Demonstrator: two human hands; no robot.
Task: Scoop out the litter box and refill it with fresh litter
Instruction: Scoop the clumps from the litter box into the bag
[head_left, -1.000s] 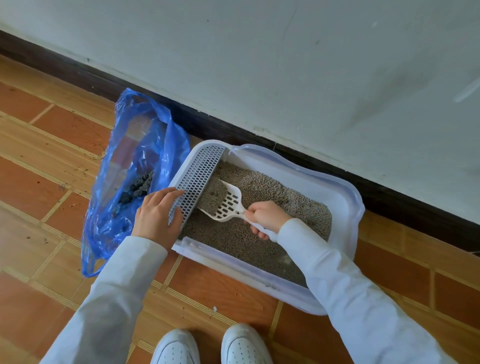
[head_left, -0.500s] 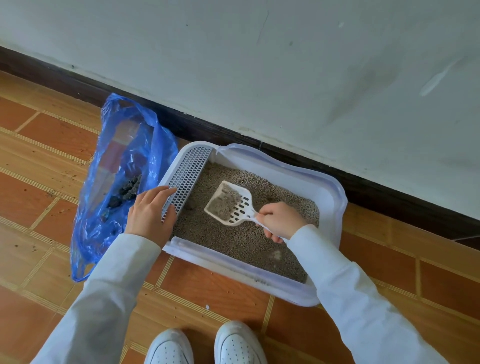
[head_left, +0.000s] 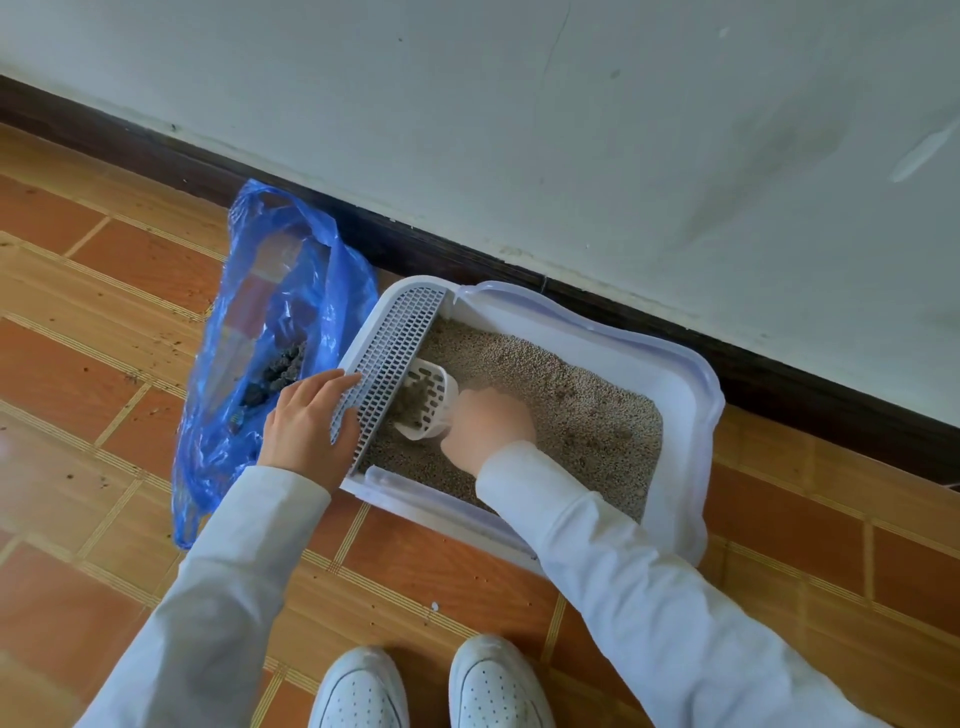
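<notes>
A white litter box (head_left: 691, 395) lies on the tiled floor against the wall, filled with grey-beige litter (head_left: 582, 410). Its left end carries a white grated panel (head_left: 395, 358). My left hand (head_left: 306, 426) rests on the lower end of that panel, fingers curled over its edge. My right hand (head_left: 488, 426) grips the handle of a white slotted scoop (head_left: 428, 400), which holds litter and is pressed against the grated panel. A blue plastic bag (head_left: 270, 332) lies left of the box with dark clumps (head_left: 280, 374) inside.
A dark baseboard (head_left: 779, 364) and a pale wall run right behind the box. My two white shoes (head_left: 426, 686) stand close to the box's near side. Small bits of litter are scattered over the orange floor tiles (head_left: 130, 260) to the left.
My right hand has carried the scoop leftward from mid-box up against the grated panel. The left hand has stayed on the panel.
</notes>
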